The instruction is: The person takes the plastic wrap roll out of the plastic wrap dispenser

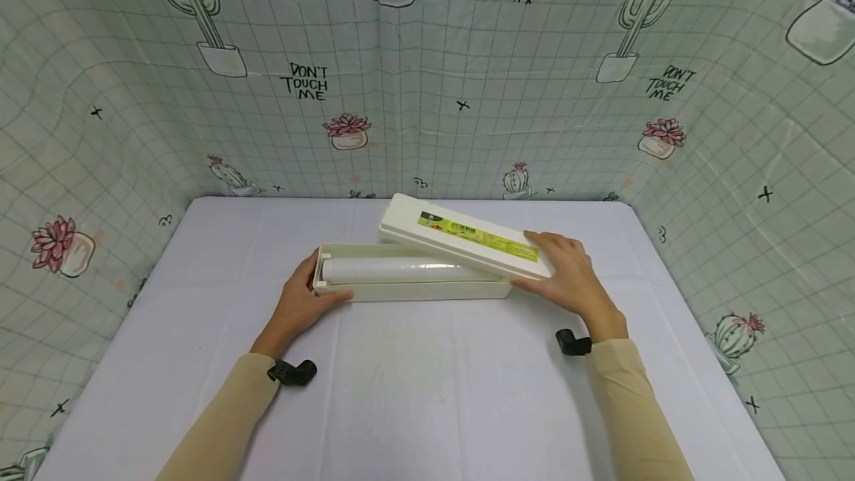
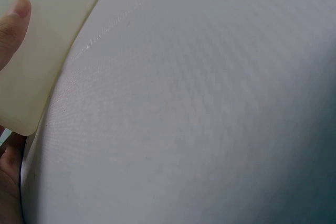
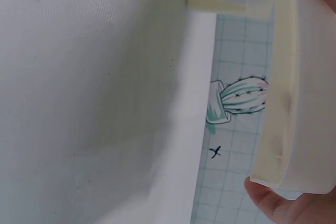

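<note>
1. The box (image 1: 407, 289) and its lid (image 1: 461, 237) are cream; the lid bears a yellow-green label (image 1: 477, 236).
2. The roll (image 1: 394, 270) is white.
3. The table (image 1: 414, 392) is pale lilac-white.
4. The backdrop (image 1: 467, 58) is mint-green grid with cacti and pink flowers.
5. The sleeves (image 1: 628, 407) are beige.

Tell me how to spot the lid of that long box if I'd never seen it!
Find the white table in front of the cactus curtain; near its middle lies a long cream box with a roll inside. The lid rests slanted across its right end under the right hand. It alone has a green and yellow label.
</note>
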Available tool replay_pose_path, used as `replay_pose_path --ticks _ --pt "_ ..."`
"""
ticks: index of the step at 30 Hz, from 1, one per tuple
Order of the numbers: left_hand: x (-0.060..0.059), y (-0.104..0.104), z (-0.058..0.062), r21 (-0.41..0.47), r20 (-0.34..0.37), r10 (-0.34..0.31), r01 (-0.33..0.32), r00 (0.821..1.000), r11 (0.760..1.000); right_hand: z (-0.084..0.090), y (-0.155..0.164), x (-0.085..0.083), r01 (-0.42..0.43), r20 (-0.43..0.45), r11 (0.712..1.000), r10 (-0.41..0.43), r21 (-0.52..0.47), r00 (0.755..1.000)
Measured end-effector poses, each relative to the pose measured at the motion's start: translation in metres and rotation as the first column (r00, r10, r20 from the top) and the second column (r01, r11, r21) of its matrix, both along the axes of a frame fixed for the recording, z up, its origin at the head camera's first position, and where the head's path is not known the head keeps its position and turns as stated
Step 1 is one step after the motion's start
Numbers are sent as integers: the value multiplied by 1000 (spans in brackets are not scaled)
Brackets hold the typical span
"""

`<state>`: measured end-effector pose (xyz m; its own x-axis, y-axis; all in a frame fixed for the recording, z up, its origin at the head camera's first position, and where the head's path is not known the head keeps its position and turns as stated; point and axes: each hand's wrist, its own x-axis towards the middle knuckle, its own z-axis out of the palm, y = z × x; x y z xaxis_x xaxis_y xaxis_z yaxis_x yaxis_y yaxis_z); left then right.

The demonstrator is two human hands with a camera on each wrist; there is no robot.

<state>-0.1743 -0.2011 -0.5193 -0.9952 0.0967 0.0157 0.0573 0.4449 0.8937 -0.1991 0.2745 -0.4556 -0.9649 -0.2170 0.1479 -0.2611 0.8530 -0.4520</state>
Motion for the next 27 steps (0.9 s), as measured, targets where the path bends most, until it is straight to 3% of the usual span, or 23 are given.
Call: replay_pose_path --ticks 27 --pt "-2 -1 -1 9 4 -2 2 1000 1000 -2 19 4 47 -14 999 -47 1 999"
